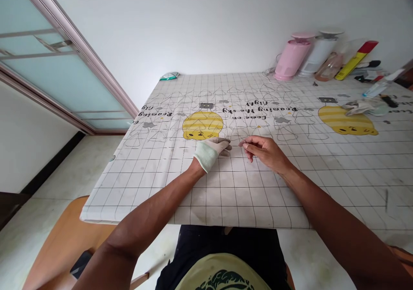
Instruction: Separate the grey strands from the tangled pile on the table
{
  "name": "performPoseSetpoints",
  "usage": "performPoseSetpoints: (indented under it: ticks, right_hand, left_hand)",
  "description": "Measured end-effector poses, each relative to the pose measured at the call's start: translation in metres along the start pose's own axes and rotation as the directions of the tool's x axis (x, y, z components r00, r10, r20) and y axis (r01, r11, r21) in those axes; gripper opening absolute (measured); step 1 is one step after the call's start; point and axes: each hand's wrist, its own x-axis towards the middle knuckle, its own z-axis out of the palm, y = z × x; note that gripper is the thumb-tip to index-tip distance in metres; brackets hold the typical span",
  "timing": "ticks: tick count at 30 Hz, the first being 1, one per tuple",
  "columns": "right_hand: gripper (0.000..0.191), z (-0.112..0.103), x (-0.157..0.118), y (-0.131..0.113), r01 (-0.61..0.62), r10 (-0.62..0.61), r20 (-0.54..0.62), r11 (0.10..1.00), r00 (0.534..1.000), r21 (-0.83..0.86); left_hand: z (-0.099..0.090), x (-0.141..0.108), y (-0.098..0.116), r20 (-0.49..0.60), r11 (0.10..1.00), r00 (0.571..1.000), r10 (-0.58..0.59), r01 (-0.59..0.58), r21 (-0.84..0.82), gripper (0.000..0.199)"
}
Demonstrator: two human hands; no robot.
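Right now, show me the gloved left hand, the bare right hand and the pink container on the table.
Left hand in knit glove [211, 152]: head view, point on the back of the glove.
Bare right hand [263, 149]: head view, point on the back of the hand.
Pink cylindrical container [292, 60]: head view, point on its side wall.

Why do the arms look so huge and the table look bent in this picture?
In the head view, the wide lens stretches near things: the left forearm and right forearm look huge, the tablecloth's grid lines bend. Soft light, no harsh glare.
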Motion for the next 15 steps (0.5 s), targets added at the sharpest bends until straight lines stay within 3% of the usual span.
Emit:
performPoseSetpoints:
  ticks: [5, 7, 9, 12, 15]
  right_hand:
    - [0.033, 0.006, 0.002, -0.002, 0.052, -0.041, -0.064, 0.984, 0.997, 0.173]
    - [0.031, 0.007, 0.002, -0.003, 0.082, -0.063, -0.106, 0.979, 0.992, 0.188]
    - [0.03, 0.008, 0.001, -0.006, 0.102, -0.074, -0.142, 0.974, 0.987, 0.2]
    - [0.03, 0.007, -0.001, -0.01, 0.121, -0.084, -0.187, 0.973, 0.979, 0.198]
    - [0.032, 0.006, -0.003, -0.013, 0.108, -0.077, -0.182, 0.981, 0.98, 0.164]
  left_hand:
    - [0.007, -0.01, 0.002, 0.048, 0.957, 0.999, -0.025, 0.038, -0.287, 0.022]
    - [0.008, -0.014, 0.005, 0.086, 0.966, 0.996, -0.018, 0.039, -0.256, 0.022]
    - [0.004, -0.018, 0.012, 0.09, 0.996, 0.996, -0.018, 0.026, -0.089, 0.025]
    - [-0.01, -0.024, 0.028, -0.121, 0.957, 0.985, 0.121, -0.084, 0.277, 0.035]
    - [-0.021, -0.027, 0.037, -0.377, 0.868, 0.84, 0.391, -0.199, 0.455, 0.037]
